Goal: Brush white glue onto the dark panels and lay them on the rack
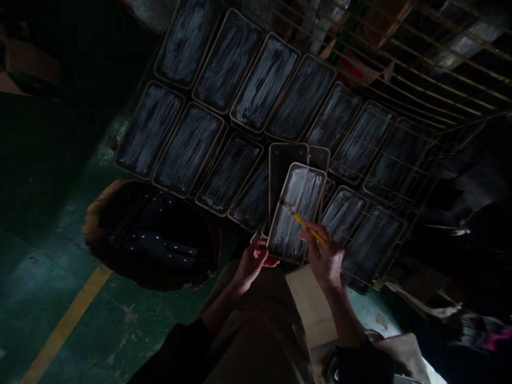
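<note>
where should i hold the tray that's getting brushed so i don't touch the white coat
Take the tray by its bare pale rim at the near short end, coming from the near-left corner, as the left hand does. White streaks cover the whole face, and the right hand works the brush over it from the right.

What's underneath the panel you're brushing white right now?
Two dark, unpainted panels stick out past the top edge of the painted panel in the left hand. Whatever lies lower, and what supports the stack, is covered.
</note>
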Action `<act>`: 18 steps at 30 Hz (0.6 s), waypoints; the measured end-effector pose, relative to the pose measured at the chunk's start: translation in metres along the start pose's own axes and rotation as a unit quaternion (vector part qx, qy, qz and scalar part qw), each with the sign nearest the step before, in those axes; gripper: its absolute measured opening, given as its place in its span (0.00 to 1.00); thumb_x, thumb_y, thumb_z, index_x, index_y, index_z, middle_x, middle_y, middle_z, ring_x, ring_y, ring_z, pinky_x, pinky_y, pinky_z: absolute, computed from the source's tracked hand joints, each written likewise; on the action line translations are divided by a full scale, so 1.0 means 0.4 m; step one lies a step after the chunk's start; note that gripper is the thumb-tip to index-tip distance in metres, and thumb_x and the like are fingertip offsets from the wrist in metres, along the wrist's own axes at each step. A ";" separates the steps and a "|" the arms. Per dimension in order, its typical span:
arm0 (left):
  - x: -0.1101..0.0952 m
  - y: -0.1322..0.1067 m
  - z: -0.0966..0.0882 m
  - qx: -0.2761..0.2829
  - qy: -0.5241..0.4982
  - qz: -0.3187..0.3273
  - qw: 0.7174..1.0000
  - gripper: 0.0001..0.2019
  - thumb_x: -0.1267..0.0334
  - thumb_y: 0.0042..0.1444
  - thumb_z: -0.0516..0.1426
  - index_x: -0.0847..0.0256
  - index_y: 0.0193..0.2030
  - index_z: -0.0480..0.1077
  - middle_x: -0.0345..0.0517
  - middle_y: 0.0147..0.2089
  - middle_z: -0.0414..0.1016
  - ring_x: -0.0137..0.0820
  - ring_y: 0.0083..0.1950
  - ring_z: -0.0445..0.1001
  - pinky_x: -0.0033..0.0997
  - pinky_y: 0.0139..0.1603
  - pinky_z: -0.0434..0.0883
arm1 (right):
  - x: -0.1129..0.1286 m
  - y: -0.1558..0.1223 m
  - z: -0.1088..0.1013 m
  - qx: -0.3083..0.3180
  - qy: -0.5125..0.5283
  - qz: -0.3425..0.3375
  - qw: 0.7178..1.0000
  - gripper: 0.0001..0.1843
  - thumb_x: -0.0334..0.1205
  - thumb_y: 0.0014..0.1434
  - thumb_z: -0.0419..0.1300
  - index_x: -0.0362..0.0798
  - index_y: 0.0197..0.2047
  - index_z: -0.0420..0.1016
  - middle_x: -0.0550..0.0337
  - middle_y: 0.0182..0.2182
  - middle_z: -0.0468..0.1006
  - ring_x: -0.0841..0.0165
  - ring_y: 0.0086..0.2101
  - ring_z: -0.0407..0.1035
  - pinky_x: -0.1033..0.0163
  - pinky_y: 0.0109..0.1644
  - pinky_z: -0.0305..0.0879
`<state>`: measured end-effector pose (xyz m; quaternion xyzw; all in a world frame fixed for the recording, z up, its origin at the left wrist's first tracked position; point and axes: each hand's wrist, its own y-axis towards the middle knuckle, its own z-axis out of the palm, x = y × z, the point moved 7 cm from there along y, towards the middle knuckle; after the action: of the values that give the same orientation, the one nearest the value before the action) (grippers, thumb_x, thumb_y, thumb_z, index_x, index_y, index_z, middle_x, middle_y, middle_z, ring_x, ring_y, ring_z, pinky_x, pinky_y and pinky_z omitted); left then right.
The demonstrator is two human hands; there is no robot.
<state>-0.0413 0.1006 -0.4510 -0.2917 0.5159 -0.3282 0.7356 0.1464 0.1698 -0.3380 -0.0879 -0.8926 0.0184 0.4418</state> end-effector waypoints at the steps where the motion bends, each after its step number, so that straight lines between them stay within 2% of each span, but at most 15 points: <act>1: -0.001 0.001 0.000 0.002 0.002 0.002 1.000 0.23 0.47 0.50 0.63 0.63 0.43 0.65 0.41 0.28 0.74 0.39 0.30 0.81 0.42 0.36 0.79 | -0.001 -0.014 0.019 0.018 0.011 0.007 1.000 0.11 0.42 0.67 0.54 0.52 0.49 0.72 0.61 0.34 0.80 0.70 0.33 0.77 0.68 0.37 0.71; 3: -0.007 0.003 0.000 0.005 0.007 0.008 1.000 0.23 0.47 0.51 0.62 0.64 0.43 0.66 0.42 0.30 0.75 0.37 0.29 0.80 0.41 0.35 0.79 | -0.004 -0.053 0.046 0.051 0.034 0.026 0.998 0.10 0.41 0.66 0.54 0.52 0.49 0.72 0.62 0.34 0.80 0.71 0.33 0.76 0.68 0.38 0.71; 6: -0.011 0.003 0.000 0.007 0.003 0.006 1.000 0.24 0.46 0.50 0.63 0.64 0.43 0.66 0.43 0.31 0.76 0.37 0.29 0.80 0.41 0.35 0.79 | -0.001 -0.125 0.059 0.105 0.059 0.061 0.991 0.09 0.41 0.66 0.55 0.53 0.48 0.72 0.63 0.33 0.79 0.71 0.32 0.76 0.68 0.38 0.71; 8: -0.013 0.000 -0.002 0.006 -0.005 -0.002 1.000 0.24 0.46 0.50 0.64 0.64 0.43 0.67 0.45 0.32 0.77 0.37 0.30 0.80 0.41 0.36 0.78 | 0.002 -0.169 0.051 0.135 0.078 0.099 0.983 0.09 0.42 0.66 0.54 0.53 0.48 0.72 0.64 0.30 0.78 0.71 0.30 0.75 0.68 0.37 0.71; 10: -0.018 -0.006 -0.003 0.011 -0.021 -0.009 1.000 0.24 0.47 0.48 0.65 0.64 0.43 0.67 0.46 0.33 0.77 0.37 0.31 0.80 0.40 0.36 0.78 | 0.002 -0.199 0.025 0.134 0.104 0.137 0.976 0.10 0.43 0.66 0.54 0.51 0.47 0.72 0.64 0.27 0.77 0.70 0.28 0.75 0.67 0.35 0.72; 12: -0.027 -0.016 0.002 0.029 -0.046 -0.022 0.998 0.26 0.48 0.47 0.66 0.64 0.46 0.67 0.46 0.34 0.78 0.36 0.30 0.80 0.38 0.36 0.77 | -0.007 -0.210 -0.026 0.060 0.128 0.168 0.975 0.10 0.44 0.66 0.55 0.50 0.46 0.71 0.63 0.26 0.77 0.69 0.27 0.74 0.65 0.32 0.72; 14: -0.040 -0.031 0.014 0.058 -0.078 -0.037 0.995 0.27 0.49 0.47 0.66 0.62 0.50 0.66 0.46 0.33 0.78 0.36 0.29 0.80 0.36 0.34 0.76 | -0.029 -0.215 -0.090 -0.059 0.139 0.195 0.969 0.13 0.46 0.65 0.55 0.49 0.47 0.71 0.61 0.27 0.78 0.67 0.27 0.74 0.63 0.31 0.72; 16: -0.055 -0.047 0.031 0.082 -0.101 -0.046 0.990 0.25 0.51 0.50 0.64 0.61 0.51 0.66 0.44 0.30 0.78 0.34 0.27 0.79 0.32 0.30 0.74 | -0.050 -0.213 -0.141 -0.162 0.133 0.212 0.955 0.16 0.48 0.65 0.54 0.48 0.51 0.70 0.58 0.29 0.78 0.65 0.27 0.75 0.60 0.32 0.73; 18: -0.069 -0.064 0.052 0.100 -0.104 -0.048 0.988 0.22 0.52 0.52 0.63 0.61 0.49 0.67 0.42 0.26 0.76 0.32 0.24 0.76 0.28 0.26 0.70 | -0.058 -0.196 -0.169 -0.228 0.121 0.204 0.944 0.17 0.49 0.65 0.53 0.48 0.52 0.69 0.57 0.31 0.79 0.64 0.29 0.75 0.59 0.34 0.73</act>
<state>-0.0331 0.1084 -0.4095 -0.2737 0.3865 -0.3805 0.7943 0.2025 0.0856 -0.3064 -0.3681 -0.7754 -0.1069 0.5018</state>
